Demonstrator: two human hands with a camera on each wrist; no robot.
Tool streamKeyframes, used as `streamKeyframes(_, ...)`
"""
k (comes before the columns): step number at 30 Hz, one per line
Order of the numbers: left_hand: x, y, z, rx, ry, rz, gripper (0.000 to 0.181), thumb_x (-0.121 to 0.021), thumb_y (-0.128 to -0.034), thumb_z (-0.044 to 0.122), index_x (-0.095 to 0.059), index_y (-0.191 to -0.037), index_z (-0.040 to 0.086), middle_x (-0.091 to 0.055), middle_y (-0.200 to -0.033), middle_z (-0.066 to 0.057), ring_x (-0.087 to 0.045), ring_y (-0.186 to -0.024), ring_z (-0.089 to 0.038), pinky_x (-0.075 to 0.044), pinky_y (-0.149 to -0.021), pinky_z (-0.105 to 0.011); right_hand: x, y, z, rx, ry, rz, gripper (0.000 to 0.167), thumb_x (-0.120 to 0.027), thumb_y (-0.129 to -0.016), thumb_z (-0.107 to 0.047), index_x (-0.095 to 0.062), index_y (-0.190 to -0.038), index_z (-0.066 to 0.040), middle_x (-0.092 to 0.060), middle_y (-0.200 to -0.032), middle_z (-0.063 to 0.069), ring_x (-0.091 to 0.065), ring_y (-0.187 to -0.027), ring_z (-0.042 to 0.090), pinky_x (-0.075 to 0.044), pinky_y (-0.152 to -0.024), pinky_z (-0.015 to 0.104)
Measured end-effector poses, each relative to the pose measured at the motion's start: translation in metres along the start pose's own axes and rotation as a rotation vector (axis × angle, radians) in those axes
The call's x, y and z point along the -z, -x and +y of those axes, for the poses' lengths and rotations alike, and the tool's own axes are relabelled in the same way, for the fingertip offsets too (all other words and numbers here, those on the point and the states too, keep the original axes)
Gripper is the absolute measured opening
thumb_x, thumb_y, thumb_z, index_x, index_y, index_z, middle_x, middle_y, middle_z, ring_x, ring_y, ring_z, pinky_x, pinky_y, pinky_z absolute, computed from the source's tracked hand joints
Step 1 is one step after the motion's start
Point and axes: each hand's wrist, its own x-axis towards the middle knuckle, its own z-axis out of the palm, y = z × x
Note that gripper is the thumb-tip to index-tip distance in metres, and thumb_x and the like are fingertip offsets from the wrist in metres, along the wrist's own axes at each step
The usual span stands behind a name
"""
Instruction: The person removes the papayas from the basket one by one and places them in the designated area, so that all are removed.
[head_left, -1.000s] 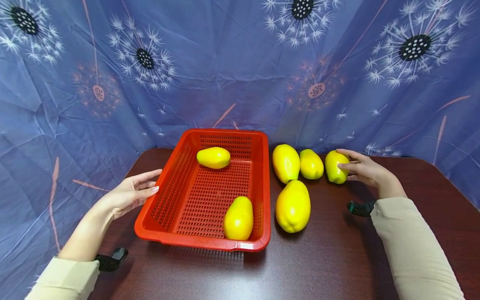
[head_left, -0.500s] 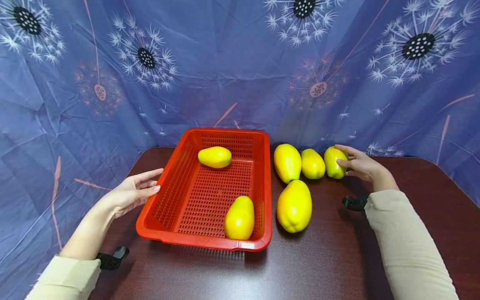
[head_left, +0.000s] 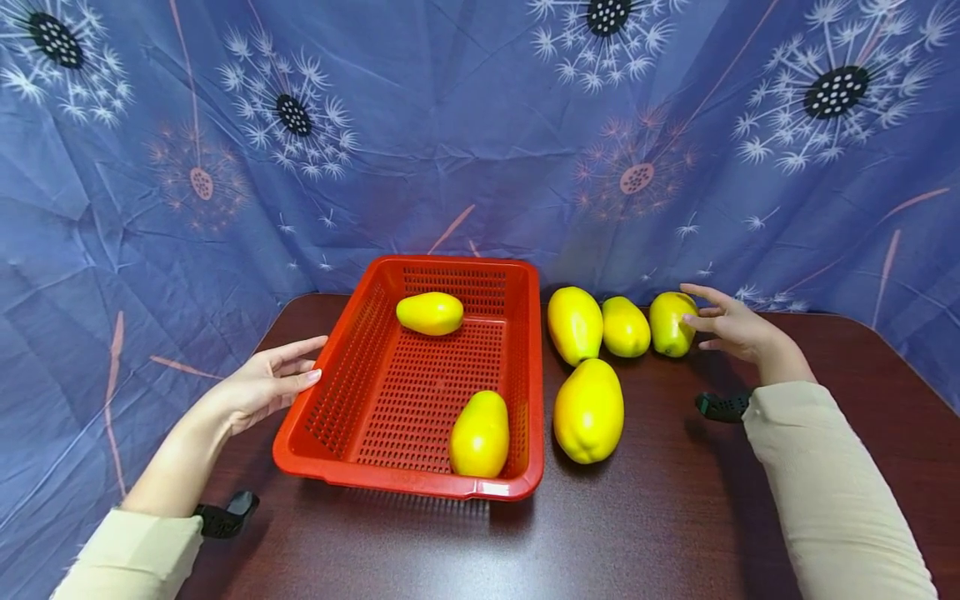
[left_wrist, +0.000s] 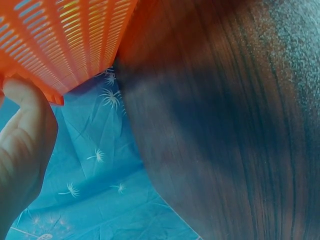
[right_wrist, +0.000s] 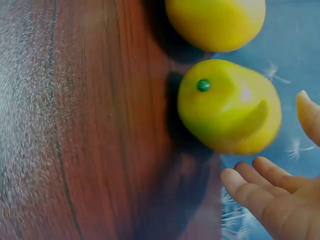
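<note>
My left hand (head_left: 258, 390) grips the left rim of a red plastic basket (head_left: 531, 367), thumb and fingers at its edge; the left wrist view shows the basket's slotted wall (left_wrist: 75, 45) above the hand. Two yellow papayas lie inside, one at the back (head_left: 429, 314) and one at the front right (head_left: 478, 435). My right hand (head_left: 742, 332) is beside the rightmost papaya (head_left: 663, 321) on the table. Its fingers are spread, and in the right wrist view a gap separates them from that papaya (right_wrist: 215, 117).
Between the basket and the rightmost papaya stand a tall papaya (head_left: 574, 323), a smaller one (head_left: 625, 327) and a large one (head_left: 588, 417) nearer the front. All rest on a dark brown table (head_left: 637, 525). A blue dandelion-print cloth (head_left: 450, 125) hangs behind.
The rightmost papaya has shifted slightly left, closer to its neighbour. My right hand moved left with it, then drew back right and its fingers came away. The left hand stays at the basket.
</note>
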Motion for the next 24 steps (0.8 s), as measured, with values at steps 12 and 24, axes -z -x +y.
streamKeyframes(12,0.001,0.000,-0.002,-0.029,0.024,-0.016,0.071,-0.056,-0.0909,-0.001,-0.013,-0.147,-0.005,-0.061,-0.102,-0.004,-0.064,-0.089,-0.015,-0.054,-0.076,-0.030,-0.009,0.026,-0.041,0.030,0.041,0.035,0.068,-0.051,-0.097,-0.029,-0.011,-0.151,-0.024,-0.005,-0.148,0.033,-0.023,-0.130,0.042,-0.047,-0.078,0.020)
streamKeyframes(24,0.000,-0.002,-0.003,-0.028,0.014,-0.008,0.070,-0.057,-0.0906,-0.001,-0.015,-0.147,-0.004,-0.060,-0.102,-0.003,-0.063,-0.088,-0.014,-0.054,-0.075,-0.029,-0.065,0.037,-0.111,0.115,0.108,-0.176,0.065,-0.056,-0.095,-0.023,-0.021,-0.149,-0.013,-0.027,-0.144,0.026,-0.051,-0.110,0.018,-0.049,-0.086,0.030)
